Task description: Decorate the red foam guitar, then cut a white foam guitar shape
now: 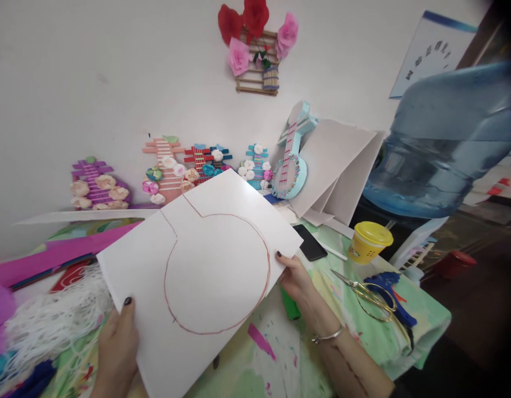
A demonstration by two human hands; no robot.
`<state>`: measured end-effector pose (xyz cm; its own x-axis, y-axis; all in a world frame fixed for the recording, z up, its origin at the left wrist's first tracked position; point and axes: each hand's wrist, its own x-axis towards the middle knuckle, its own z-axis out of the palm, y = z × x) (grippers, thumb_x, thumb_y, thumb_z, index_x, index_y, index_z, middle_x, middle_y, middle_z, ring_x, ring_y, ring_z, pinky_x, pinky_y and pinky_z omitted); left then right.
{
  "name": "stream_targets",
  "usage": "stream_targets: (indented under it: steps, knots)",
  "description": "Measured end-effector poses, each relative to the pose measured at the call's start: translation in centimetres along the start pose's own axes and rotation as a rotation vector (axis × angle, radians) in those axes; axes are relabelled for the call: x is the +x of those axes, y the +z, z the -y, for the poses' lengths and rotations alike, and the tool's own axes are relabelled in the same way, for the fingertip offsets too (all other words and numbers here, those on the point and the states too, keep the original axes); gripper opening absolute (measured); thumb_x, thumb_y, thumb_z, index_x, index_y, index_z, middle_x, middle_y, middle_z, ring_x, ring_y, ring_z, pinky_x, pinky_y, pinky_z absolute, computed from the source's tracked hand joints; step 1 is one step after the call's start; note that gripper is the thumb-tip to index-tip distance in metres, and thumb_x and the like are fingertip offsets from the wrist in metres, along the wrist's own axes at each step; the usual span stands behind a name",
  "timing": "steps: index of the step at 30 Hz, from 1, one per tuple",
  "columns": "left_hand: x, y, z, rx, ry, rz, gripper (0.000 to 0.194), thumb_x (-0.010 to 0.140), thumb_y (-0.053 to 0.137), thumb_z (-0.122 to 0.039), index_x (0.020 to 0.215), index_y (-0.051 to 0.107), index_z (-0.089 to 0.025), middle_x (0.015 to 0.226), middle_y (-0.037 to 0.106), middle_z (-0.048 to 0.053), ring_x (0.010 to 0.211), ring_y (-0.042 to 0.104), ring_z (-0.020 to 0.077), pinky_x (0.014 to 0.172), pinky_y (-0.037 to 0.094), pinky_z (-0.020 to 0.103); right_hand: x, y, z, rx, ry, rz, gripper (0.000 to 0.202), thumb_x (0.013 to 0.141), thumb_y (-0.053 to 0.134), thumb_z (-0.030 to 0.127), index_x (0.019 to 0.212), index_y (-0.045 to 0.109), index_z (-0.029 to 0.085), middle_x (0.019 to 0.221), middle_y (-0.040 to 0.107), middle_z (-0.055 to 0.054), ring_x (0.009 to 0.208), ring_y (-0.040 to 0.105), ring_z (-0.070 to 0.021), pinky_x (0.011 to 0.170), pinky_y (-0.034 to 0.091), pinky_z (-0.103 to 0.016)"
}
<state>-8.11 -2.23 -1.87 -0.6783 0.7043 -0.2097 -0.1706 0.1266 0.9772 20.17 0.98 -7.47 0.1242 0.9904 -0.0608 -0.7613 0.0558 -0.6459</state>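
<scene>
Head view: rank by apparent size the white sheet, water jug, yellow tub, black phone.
1. white sheet, though nearest the camera
2. water jug, partly cut off by the frame
3. yellow tub and black phone look alike; unranked

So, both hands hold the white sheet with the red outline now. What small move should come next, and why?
Probably the right hand should let go and reach for the gold scissors lying just to its right on the table. The white sheet already carries a finished-looking red outline, no cut shows along it, and the left hand alone grips the lower edge well enough to keep the sheet up.
</scene>
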Motion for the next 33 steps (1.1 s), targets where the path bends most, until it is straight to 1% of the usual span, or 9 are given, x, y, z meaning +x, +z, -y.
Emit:
stream_targets:
  steps: [4, 6, 11, 17, 19, 22, 26, 30, 33]
  knots:
    - [0.4, -0.1, 0.4, 0.193, 0.015, -0.007, 0.010, 0.076, 0.052, -0.022, 0.070, 0.058, -0.016, 0.062, 0.058, 0.004, 0.100, 0.059, 0.0285, 0.091, 0.048, 0.042, 0.1, -0.1, -0.2, 0.034, 0.021, -0.012, 0.034, 0.063, 0.078, 0.014, 0.096, 0.069, 0.017, 0.098, 0.074, -0.005, 0.099, 0.067, -0.0232, 0.093, 0.051, -0.036]
    - [0.4, 0.0, 0.4, 0.250, 0.018, -0.024, 0.012, 0.076, 0.052, -0.022, 0.065, 0.055, -0.017, 0.062, 0.056, 0.005, 0.108, 0.056, 0.0306, 0.097, 0.044, 0.045, 0.1, -0.2, -0.2, 0.039, 0.021, -0.027, 0.034, 0.062, 0.078, 0.013, 0.094, 0.069, 0.017, 0.097, 0.074, -0.005, 0.099, 0.067, -0.0228, 0.093, 0.051, -0.034]
    - [1.0, 0.1, 0.9, 0.248, 0.028, -0.013, 0.016, 0.076, 0.054, -0.029, 0.064, 0.053, -0.019, 0.065, 0.055, 0.006, 0.113, 0.053, 0.0332, 0.099, 0.042, 0.051, 0.1, -0.2, -0.2, 0.016, 0.010, -0.026, 0.033, 0.061, 0.078, 0.015, 0.092, 0.069, 0.018, 0.099, 0.074, -0.005, 0.103, 0.065, -0.0238, 0.093, 0.051, -0.035]
    - [1.6, -0.2, 1.7, 0.321, 0.005, -0.025, 0.020, 0.077, 0.054, -0.036, 0.065, 0.053, -0.020, 0.066, 0.054, 0.005, 0.115, 0.051, 0.0357, 0.107, 0.028, 0.057, 0.1, -0.1, -0.3, -0.024, -0.010, -0.049, 0.033, 0.059, 0.078, 0.017, 0.091, 0.069, 0.018, 0.097, 0.074, -0.005, 0.105, 0.064, -0.0252, 0.093, 0.051, -0.037]
    - [1.7, -0.2, 1.7, 0.311, -0.007, -0.015, 0.019, 0.077, 0.054, -0.035, 0.066, 0.055, -0.019, 0.063, 0.053, 0.004, 0.109, 0.055, 0.0347, 0.104, 0.033, 0.056, 0.1, -0.1, -0.3, -0.032, -0.013, -0.051, 0.034, 0.059, 0.078, 0.018, 0.092, 0.070, 0.017, 0.096, 0.074, -0.006, 0.105, 0.064, -0.0251, 0.094, 0.051, -0.037]
    - [1.8, -0.3, 1.7, 0.292, 0.002, -0.030, 0.018, 0.077, 0.054, -0.033, 0.068, 0.058, -0.018, 0.058, 0.051, 0.003, 0.092, 0.061, 0.0310, 0.093, 0.045, 0.051, -0.1, 0.0, -0.3, -0.060, -0.027, -0.029, 0.035, 0.061, 0.079, 0.019, 0.094, 0.070, 0.017, 0.098, 0.074, -0.006, 0.102, 0.066, -0.0244, 0.094, 0.050, -0.036]
    - [2.2, -0.6, 2.3, 0.240, 0.037, -0.026, 0.026, 0.079, 0.055, -0.037, 0.086, 0.065, -0.015, 0.068, 0.059, 0.005, 0.075, 0.061, 0.0248, 0.082, 0.052, 0.044, -0.3, 0.1, -0.2, -0.098, -0.089, -0.002, 0.036, 0.062, 0.081, 0.019, 0.096, 0.071, 0.017, 0.102, 0.073, -0.006, 0.098, 0.067, -0.0234, 0.096, 0.049, -0.036]
    - [2.9, -1.1, 3.3, 0.204, 0.092, 0.045, 0.033, 0.082, 0.051, -0.038, 0.099, 0.064, -0.013, 0.090, 0.066, 0.009, 0.084, 0.063, 0.0243, 0.080, 0.053, 0.038, -0.4, 0.2, -0.1, -0.156, -0.121, 0.003, 0.038, 0.062, 0.081, 0.022, 0.098, 0.071, 0.017, 0.103, 0.073, -0.008, 0.096, 0.067, -0.0256, 0.090, 0.051, -0.039]
    - [3.5, -1.5, 3.9, 0.136, 0.165, 0.041, 0.037, 0.081, 0.052, -0.042, 0.102, 0.063, -0.014, 0.099, 0.066, 0.009, 0.094, 0.062, 0.0252, 0.084, 0.051, 0.035, -0.4, 0.2, -0.3, -0.225, -0.180, -0.008, 0.041, 0.063, 0.081, 0.025, 0.101, 0.071, 0.016, 0.103, 0.072, -0.010, 0.094, 0.067, -0.0272, 0.086, 0.052, -0.041]
